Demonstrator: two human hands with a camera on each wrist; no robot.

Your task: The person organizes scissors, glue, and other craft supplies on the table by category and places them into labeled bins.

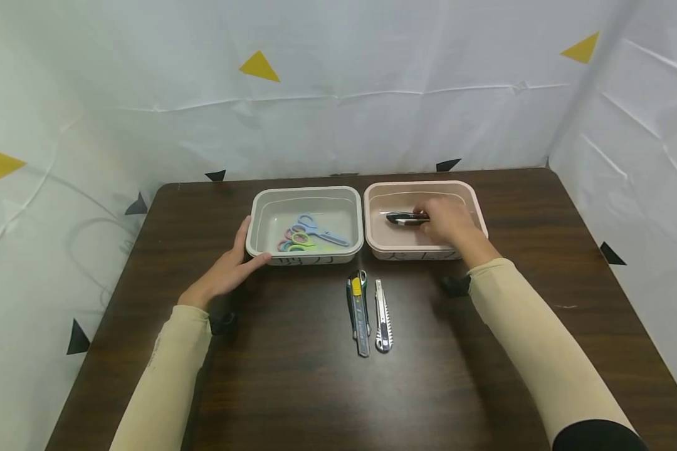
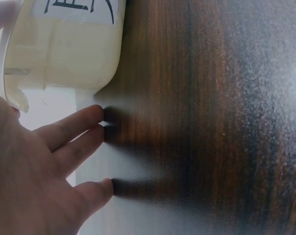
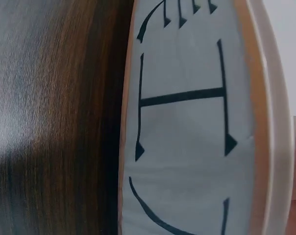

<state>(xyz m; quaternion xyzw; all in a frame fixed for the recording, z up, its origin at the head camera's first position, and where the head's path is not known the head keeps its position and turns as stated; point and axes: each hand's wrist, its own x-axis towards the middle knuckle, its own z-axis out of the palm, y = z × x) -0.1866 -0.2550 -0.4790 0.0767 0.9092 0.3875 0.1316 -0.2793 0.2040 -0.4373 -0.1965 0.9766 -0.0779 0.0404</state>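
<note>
The black tool [image 1: 402, 218] was in the pink box [image 1: 389, 199]. It looked like a knife. The right hand [image 1: 446, 220] had its fingers bent and pinched on one end. The head view did not show how each finger sat, and in the right wrist view the box wall hid most of the hand.

The left hand [image 1: 225, 272] had its fingers spread by the side of the grey box [image 1: 276, 213], and its thumb touched the front rim. Two fingers were close together, with a gap to the next one. It held nothing.

The black tool could slip, I think, because the hand had just one end of it. If it slipped, the loose end might swing and knock the box wall. I could not tell if a blade stuck out; if one did, it might cut a finger. The left hand might push the grey box into the pink one, as they were just beside each other. A hard press of the thumb might tip it and slide the scissors [image 1: 321, 233] about.

The black tool was long from left to right, like the box. Its free end pointed left, and its other end was in the hand.
</note>
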